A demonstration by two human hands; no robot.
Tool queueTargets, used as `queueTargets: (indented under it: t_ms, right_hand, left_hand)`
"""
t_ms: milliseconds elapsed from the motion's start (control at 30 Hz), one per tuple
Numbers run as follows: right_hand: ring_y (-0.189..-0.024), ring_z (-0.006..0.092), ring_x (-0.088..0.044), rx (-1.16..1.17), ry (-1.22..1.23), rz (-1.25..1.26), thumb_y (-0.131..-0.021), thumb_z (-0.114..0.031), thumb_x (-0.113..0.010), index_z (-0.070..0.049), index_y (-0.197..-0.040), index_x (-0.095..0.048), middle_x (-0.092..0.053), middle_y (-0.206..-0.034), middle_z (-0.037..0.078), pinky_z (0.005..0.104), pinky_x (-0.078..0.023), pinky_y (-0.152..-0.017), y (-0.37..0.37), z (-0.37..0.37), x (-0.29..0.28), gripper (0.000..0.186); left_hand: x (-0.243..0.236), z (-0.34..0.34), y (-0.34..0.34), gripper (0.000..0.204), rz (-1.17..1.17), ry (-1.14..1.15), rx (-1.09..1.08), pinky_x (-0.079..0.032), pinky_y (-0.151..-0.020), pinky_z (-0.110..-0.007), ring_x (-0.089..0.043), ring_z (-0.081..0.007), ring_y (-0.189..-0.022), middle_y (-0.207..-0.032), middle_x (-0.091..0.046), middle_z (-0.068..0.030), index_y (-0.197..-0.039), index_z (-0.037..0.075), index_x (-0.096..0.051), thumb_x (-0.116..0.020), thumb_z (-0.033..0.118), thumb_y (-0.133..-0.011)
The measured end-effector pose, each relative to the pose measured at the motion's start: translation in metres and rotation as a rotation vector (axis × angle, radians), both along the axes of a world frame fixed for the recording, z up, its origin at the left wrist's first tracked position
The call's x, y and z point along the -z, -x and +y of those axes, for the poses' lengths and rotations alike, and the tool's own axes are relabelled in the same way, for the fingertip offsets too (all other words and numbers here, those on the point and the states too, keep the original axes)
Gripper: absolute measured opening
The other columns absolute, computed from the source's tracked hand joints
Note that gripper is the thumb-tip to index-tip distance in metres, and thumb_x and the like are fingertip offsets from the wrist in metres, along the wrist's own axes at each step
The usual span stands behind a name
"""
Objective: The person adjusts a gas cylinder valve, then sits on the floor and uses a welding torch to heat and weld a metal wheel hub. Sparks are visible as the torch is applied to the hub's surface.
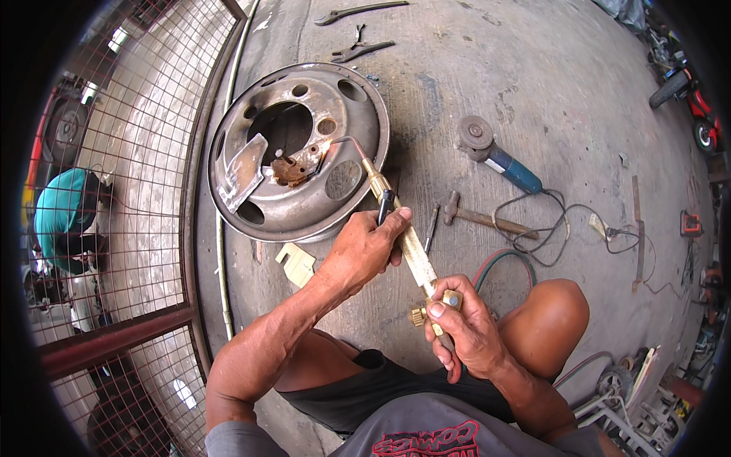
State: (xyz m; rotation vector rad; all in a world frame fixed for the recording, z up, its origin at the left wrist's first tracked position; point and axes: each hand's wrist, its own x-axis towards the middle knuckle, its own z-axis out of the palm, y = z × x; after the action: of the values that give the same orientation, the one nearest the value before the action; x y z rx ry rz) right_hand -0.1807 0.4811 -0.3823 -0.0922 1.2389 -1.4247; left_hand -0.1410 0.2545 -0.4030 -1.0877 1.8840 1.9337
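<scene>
My left hand is closed around the body of a brass gas torch. A small black piece sticks up beside the left thumb; its kind is unclear. My right hand grips the torch's rear end, its fingers at the brass valve knobs. The bent copper tip reaches over a steel wheel rim; I cannot make out a flame. On the rim rest a rusty metal bracket, close to the tip, and a bent grey metal plate.
To the right lie an angle grinder with its cord, a hammer and red and green hoses. Pliers and an adjustable wrench lie beyond the rim. A wire-mesh fence stands left, a person in teal behind it.
</scene>
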Motion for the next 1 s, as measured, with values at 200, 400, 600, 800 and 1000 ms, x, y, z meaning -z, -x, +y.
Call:
queueTargets:
  t_ms: [200, 400, 600, 800, 1000]
  right_hand:
    - [-0.046, 0.0073, -0.052, -0.006, -0.010, -0.002, -0.108, -0.027, -0.056, -0.011, -0.123, -0.043, -0.058, -0.079, 0.006, 0.0225, -0.040, -0.035, 0.0003, -0.0008, -0.0016, 0.025]
    - [-0.045, 0.0075, -0.052, -0.005, -0.022, -0.012, -0.109, -0.027, -0.056, -0.012, -0.123, -0.043, -0.058, -0.079, 0.006, 0.0225, -0.039, -0.035, 0.0011, -0.0014, -0.0031, 0.024]
    - [-0.045, 0.0076, -0.052, -0.001, -0.001, -0.008, -0.109, -0.026, -0.056, -0.012, -0.123, -0.044, -0.058, -0.079, 0.006, 0.0226, -0.039, -0.035, 0.0003, -0.0001, -0.0003, 0.024]
    - [-0.046, 0.0077, -0.052, -0.002, -0.014, -0.014, -0.108, -0.026, -0.057, -0.011, -0.123, -0.044, -0.058, -0.079, 0.006, 0.0228, -0.039, -0.035, 0.0012, -0.0009, -0.0021, 0.025]
    - [-0.046, 0.0076, -0.053, -0.001, -0.010, -0.006, -0.108, -0.026, -0.056, -0.010, -0.123, -0.044, -0.059, -0.079, 0.006, 0.0227, -0.040, -0.036, 0.0019, -0.0009, -0.0025, 0.025]
  left_hand:
    - [0.0002, -0.0005, -0.0002, 0.051, -0.002, 0.012, 0.001, -0.037, -0.046, -0.027, -0.049, -0.0101, -0.049, -0.060, -0.060, -0.0048, -0.082, 0.005, -0.064, -0.062, 0.051, -0.104]
    - [0.0007, -0.0006, -0.0001, 0.051, -0.007, 0.011, 0.013, -0.037, -0.046, -0.027, -0.048, -0.0098, -0.049, -0.061, -0.060, -0.0046, -0.082, 0.006, -0.063, -0.061, 0.051, -0.104]
    - [0.0013, -0.0008, -0.0004, 0.051, -0.007, 0.005, 0.015, -0.037, -0.046, -0.027, -0.048, -0.0095, -0.050, -0.061, -0.059, -0.0043, -0.082, 0.006, -0.063, -0.060, 0.051, -0.105]
    - [-0.0021, -0.0008, 0.0005, 0.051, -0.017, 0.012, 0.026, -0.037, -0.046, -0.027, -0.048, -0.0094, -0.050, -0.061, -0.059, -0.0042, -0.082, 0.006, -0.062, -0.059, 0.052, -0.105]
    - [0.0000, -0.0004, 0.0007, 0.051, -0.001, 0.007, 0.012, -0.036, -0.045, -0.027, -0.048, -0.0095, -0.049, -0.061, -0.059, -0.0043, -0.082, 0.006, -0.062, -0.059, 0.051, -0.105]
